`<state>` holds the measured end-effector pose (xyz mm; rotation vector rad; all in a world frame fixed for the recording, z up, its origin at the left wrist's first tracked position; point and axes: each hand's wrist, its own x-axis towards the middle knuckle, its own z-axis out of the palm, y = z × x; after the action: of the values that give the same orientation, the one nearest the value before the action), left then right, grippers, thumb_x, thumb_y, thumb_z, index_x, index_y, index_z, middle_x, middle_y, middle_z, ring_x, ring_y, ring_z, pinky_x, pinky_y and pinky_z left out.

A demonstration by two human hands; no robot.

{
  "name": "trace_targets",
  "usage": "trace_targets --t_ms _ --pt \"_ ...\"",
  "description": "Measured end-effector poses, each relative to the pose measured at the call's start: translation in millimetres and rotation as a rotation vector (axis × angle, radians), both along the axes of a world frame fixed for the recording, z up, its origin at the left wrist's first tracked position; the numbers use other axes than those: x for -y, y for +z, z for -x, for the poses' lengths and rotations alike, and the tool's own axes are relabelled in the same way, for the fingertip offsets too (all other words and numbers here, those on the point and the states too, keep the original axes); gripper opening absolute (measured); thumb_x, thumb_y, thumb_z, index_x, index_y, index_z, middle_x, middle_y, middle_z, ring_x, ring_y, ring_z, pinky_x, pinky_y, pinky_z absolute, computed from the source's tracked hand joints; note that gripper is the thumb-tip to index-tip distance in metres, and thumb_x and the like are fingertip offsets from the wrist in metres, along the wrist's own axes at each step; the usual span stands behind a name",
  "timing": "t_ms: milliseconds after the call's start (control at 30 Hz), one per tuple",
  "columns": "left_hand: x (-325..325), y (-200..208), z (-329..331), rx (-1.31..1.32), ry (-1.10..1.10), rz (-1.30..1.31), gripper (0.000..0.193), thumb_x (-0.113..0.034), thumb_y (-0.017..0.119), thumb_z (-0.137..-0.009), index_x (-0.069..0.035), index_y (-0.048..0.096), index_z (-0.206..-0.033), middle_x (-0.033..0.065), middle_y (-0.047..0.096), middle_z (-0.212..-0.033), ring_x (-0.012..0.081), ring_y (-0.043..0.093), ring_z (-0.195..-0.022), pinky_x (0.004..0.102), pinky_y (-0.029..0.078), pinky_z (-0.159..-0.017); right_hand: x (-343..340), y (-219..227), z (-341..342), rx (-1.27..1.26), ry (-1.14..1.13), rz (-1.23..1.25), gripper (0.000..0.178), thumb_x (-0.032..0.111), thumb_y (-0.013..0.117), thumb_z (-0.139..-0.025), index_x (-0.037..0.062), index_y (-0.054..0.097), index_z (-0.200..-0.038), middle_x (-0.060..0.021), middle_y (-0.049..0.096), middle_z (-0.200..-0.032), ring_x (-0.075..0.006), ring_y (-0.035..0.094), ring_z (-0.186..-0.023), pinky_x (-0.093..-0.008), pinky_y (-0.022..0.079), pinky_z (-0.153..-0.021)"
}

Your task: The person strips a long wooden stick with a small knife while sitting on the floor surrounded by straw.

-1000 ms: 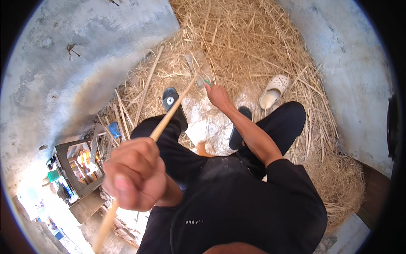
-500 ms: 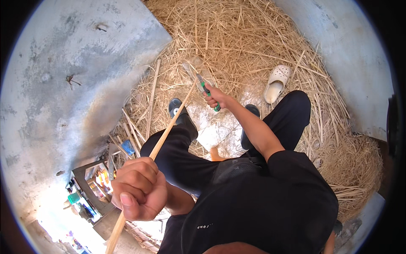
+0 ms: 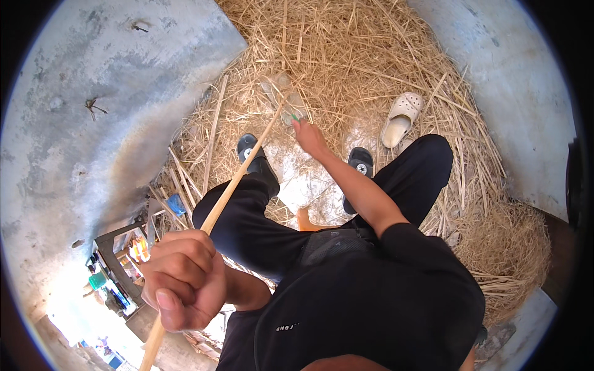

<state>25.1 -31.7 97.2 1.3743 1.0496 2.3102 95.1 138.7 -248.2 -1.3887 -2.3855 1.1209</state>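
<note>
My left hand (image 3: pixel 184 281), close to the camera, is wrapped round a long pale bamboo strip (image 3: pixel 232 184). The strip slants from the lower left up to a thin far end over the straw-covered floor. Farther off, my right hand (image 3: pixel 310 138) is closed beside that far end. It grips a green-handled knife (image 3: pixel 294 117), of which only a bit of green shows past the fingers; the blade is hard to make out. Whether the blade touches the strip I cannot tell.
Pale shavings (image 3: pixel 346 55) cover the floor between two bluish-grey walls (image 3: pixel 142 74). A beige clog (image 3: pixel 402 119) lies right of my dark shoes (image 3: pixel 361 162). Longer strips (image 3: pixel 215 133) lie at left, near a blue scrap (image 3: pixel 176 204). Something orange (image 3: pixel 304 219) shows beneath me.
My right hand has turned, so the knife's handle is now mostly hidden behind it. My left hand and the strip sit slightly lower and more to the left in view.
</note>
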Motion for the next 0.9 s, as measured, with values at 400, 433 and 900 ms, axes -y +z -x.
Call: trace_targets --t_ms 400,433,900 --pt "-6 5 3 0.037 0.041 0.028 0.041 -0.017 0.044 -0.086 -0.013 0.025 -0.050 -0.0025 0.026 -0.039 0.0074 0.019 -0.030 0.0242 0.018 -0.032 -6 -16 16 -0.073 -0.031 -0.069 0.045 0.041 0.040 -0.098 -0.0010 0.055 -0.093 -0.0267 0.062 -0.070 -0.0484 0.061 -0.068 -0.0539 0.049 -0.063" --pt "-7 6 0 0.021 0.025 0.045 0.041 -0.018 0.044 -0.086 -0.013 0.025 -0.050 -0.0023 0.026 -0.038 0.0074 0.019 -0.030 0.0242 0.018 -0.032 -18 -41 10 -0.013 -0.043 -0.088 0.046 0.042 0.039 -0.098 -0.0007 0.056 -0.094 -0.0276 0.063 -0.073 -0.0475 0.061 -0.071 -0.0544 0.049 -0.065" --pt "-1 -1 5 0.033 0.004 0.003 0.038 -0.017 0.044 -0.086 -0.012 0.028 -0.052 -0.0015 0.028 -0.040 0.0076 0.022 -0.032 0.0250 0.019 -0.032 46 158 -21 -0.382 0.196 0.251 0.032 0.032 0.042 -0.098 0.0022 0.053 -0.095 -0.0245 0.057 -0.069 -0.0452 0.056 -0.068 -0.0509 0.042 -0.065"
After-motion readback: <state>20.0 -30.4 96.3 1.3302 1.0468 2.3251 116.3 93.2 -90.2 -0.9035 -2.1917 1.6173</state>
